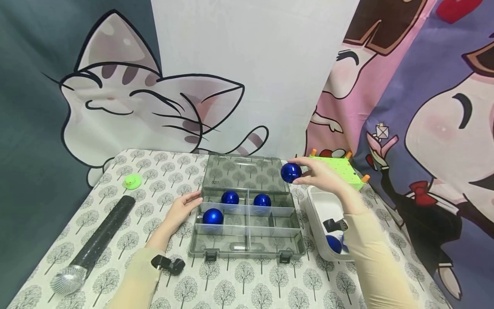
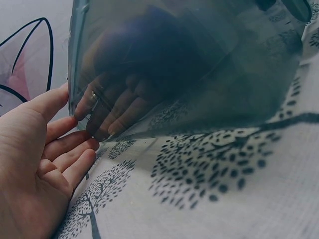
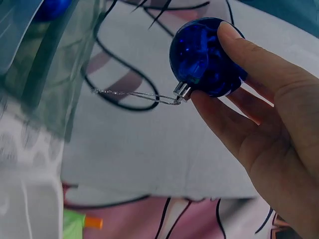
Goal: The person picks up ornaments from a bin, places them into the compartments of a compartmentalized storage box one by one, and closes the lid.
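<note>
My right hand (image 1: pixel 318 174) pinches a shiny blue bauble (image 1: pixel 291 173) above the back right corner of a grey clear divided box (image 1: pixel 247 253). A silver cap and a thin loop of string (image 3: pixel 144 95) hang from that bauble in the right wrist view. With its fingers touching the box's left side, my left hand (image 1: pixel 181 213) lies by the back left corner. Three blue baubles sit in the box: one back left (image 1: pixel 230 198), one back right (image 1: pixel 262 200), and a matte one (image 1: pixel 213 216) middle left. The box's lid (image 1: pixel 245 171) lies folded back behind it.
To the right stands a white tub (image 1: pixel 310 210) with blue balls (image 1: pixel 333 243) inside, partly hidden by my sleeve. Behind it is a green box with orange pegs (image 1: pixel 335 165). A black microphone (image 1: pixel 102 231) and a green toy duck (image 1: pixel 132 181) lie at the left.
</note>
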A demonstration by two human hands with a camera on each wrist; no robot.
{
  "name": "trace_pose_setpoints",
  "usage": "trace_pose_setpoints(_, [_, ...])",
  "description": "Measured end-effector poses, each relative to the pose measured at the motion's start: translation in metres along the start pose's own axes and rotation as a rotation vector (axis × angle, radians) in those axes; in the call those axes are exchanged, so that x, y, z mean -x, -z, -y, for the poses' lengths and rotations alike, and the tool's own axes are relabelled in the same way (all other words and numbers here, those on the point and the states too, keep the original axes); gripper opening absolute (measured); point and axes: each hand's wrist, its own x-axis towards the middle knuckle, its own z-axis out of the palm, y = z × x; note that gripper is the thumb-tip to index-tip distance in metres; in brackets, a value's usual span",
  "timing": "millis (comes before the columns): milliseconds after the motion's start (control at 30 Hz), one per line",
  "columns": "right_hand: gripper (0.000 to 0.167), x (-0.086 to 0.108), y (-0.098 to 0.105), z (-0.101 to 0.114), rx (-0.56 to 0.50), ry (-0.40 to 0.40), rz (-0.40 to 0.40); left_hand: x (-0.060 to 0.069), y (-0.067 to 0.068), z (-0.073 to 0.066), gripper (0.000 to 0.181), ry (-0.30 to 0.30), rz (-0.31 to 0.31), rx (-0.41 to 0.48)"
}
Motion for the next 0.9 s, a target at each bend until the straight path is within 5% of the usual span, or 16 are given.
trace_pose_setpoints(367, [0.063,-0.029,-0.034,0.036,-0.068,0.162,0.018,0.0,0.0,0.0,0.056,-0.003,-0.003,0.017])
trace_pose_setpoints(900, [0.062,-0.048,-0.077,0.06,-0.149,0.201,0.121,0.001,0.001,0.0,0.057,-0.01,0.002,0.03])
